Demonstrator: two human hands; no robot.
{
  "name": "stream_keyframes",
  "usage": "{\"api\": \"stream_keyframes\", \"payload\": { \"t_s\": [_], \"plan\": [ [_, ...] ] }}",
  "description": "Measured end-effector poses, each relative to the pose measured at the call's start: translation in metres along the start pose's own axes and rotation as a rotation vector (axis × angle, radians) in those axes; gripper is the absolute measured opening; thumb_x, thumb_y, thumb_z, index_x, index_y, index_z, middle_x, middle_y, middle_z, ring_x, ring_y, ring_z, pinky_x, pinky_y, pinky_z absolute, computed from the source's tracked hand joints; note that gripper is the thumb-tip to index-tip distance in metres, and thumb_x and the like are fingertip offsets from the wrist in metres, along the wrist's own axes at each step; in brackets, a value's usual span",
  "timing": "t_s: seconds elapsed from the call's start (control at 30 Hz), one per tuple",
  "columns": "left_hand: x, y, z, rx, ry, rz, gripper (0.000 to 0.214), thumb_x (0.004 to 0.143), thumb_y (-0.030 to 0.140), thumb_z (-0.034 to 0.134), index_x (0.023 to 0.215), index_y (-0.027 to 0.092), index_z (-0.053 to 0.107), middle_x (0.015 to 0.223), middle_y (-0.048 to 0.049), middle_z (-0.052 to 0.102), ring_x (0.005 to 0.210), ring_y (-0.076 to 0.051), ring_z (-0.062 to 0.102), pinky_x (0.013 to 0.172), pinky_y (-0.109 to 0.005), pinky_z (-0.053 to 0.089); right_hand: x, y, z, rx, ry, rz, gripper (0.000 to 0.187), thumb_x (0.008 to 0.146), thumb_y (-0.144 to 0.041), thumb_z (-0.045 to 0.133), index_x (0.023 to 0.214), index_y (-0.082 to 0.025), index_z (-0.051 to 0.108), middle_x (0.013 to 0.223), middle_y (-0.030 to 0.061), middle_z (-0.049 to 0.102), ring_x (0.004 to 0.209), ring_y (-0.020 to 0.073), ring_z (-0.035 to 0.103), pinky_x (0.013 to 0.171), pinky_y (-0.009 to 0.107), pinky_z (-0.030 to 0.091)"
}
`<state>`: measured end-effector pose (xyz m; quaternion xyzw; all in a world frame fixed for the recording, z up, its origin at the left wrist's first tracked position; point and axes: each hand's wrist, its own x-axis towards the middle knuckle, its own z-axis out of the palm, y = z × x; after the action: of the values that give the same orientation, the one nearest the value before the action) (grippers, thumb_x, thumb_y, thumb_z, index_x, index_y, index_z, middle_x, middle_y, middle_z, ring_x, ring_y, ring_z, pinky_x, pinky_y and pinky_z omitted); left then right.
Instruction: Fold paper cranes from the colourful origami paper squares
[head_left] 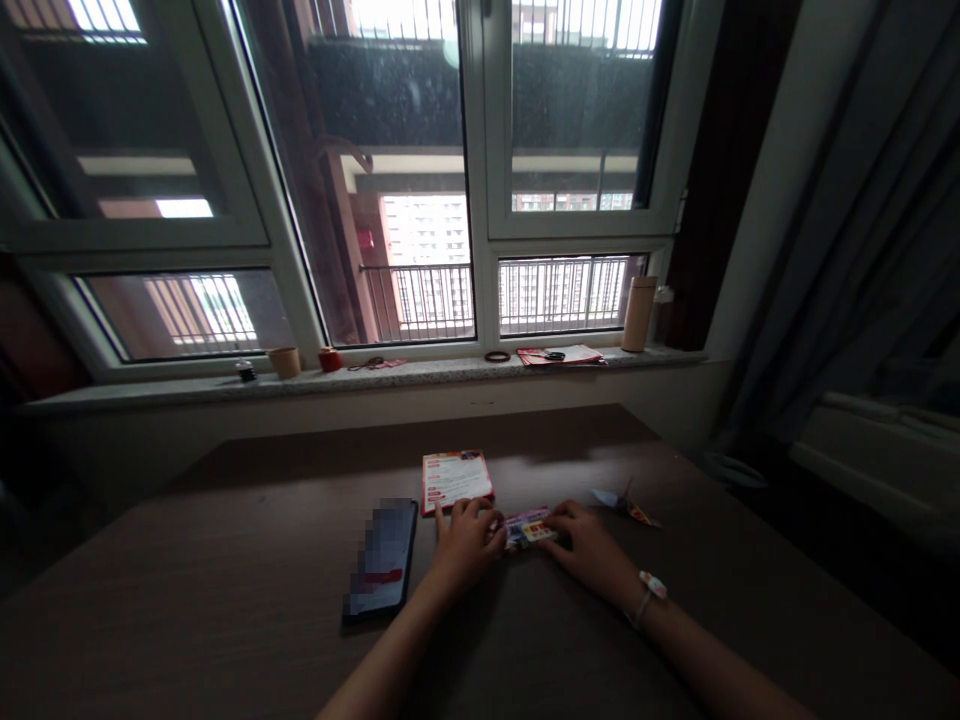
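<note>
On the dark brown table [225, 560], my left hand [466, 545] and my right hand [591, 545] both press on a small colourful folded paper [529, 527] lying flat between them. Fingers of both hands are curled down onto its ends. A red and white printed card [455, 479] lies just beyond my left hand. To the right of my right hand sits a folded paper crane [626, 503]. On my right wrist is a bracelet [651, 588].
A dark phone [382, 560] lies left of my left hand. The stone windowsill [435, 375] holds two small cups [285, 361], scissors, a red leaflet [559, 354] and a tall beige cylinder [639, 313]. Grey curtains [847, 250] hang at the right.
</note>
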<state>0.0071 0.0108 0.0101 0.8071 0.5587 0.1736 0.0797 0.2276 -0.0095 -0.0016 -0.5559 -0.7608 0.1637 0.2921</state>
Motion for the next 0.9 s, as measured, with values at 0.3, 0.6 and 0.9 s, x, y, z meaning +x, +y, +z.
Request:
{"api": "stream_keyframes", "payload": {
  "t_s": [0.3, 0.6, 0.9],
  "plan": [
    [-0.0010, 0.0003, 0.0020, 0.027, 0.004, -0.014, 0.026, 0.086, 0.039, 0.052, 0.109, 0.035, 0.064, 0.127, -0.0019, 0.058, 0.123, -0.028, 0.043, 0.109, -0.066, 0.010, 0.0013, 0.0014, 0.0012, -0.031, -0.008, -0.004, 0.030, 0.082, -0.040, 0.062, 0.104, -0.023, 0.072, 0.107, 0.0081, 0.062, 0.100, 0.0225, 0.058, 0.095, 0.032, 0.042],
    [-0.0005, -0.0018, 0.0053, 0.026, 0.045, -0.032, 0.023, 0.085, 0.040, 0.055, 0.104, 0.035, 0.067, 0.126, -0.0015, 0.058, 0.123, -0.027, 0.043, 0.111, -0.063, 0.009, 0.0014, -0.0002, 0.0007, -0.049, 0.001, -0.028, 0.030, 0.085, -0.041, 0.059, 0.103, -0.022, 0.073, 0.106, 0.0085, 0.061, 0.102, 0.0230, 0.056, 0.096, 0.032, 0.041],
    [-0.0024, 0.0008, 0.0030, 0.028, 0.058, -0.058, 0.021, 0.085, 0.039, 0.056, 0.102, 0.037, 0.069, 0.126, -0.0004, 0.058, 0.124, -0.027, 0.042, 0.110, -0.066, 0.008, 0.0042, -0.0004, 0.0072, -0.067, 0.048, -0.040, 0.030, 0.093, -0.029, 0.043, 0.101, -0.017, 0.070, 0.102, 0.0096, 0.060, 0.098, 0.0210, 0.057, 0.094, 0.031, 0.041]
  ]
}}
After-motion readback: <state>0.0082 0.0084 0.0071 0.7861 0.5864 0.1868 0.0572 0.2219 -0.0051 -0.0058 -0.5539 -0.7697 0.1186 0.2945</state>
